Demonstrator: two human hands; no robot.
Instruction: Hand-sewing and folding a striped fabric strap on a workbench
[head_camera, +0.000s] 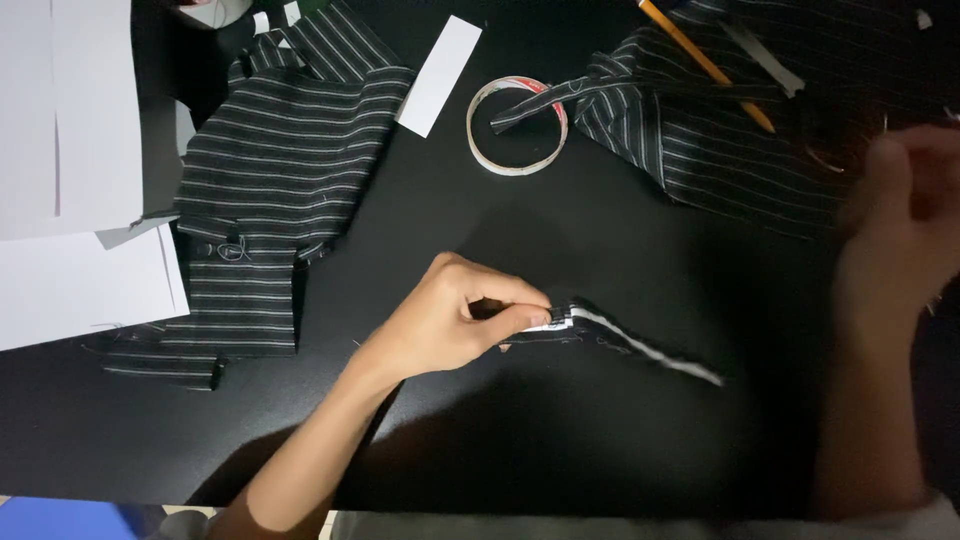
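My left hand (455, 320) pinches one end of a narrow folded strip of black striped fabric (625, 343) that lies on the black table (560, 440). The strip runs to the right and down from my fingertips, with a white edge showing. My right hand (900, 225) is raised at the right edge of the view, blurred, over a larger piece of striped cloth (720, 150). I cannot tell whether it holds anything.
A roll of tape (517, 124) lies at the top centre with a fabric tip across it. Another striped piece (270, 190) lies at left beside white paper sheets (70, 200). A white paper strip (440, 75) and a yellow pencil (705, 62) lie near the top.
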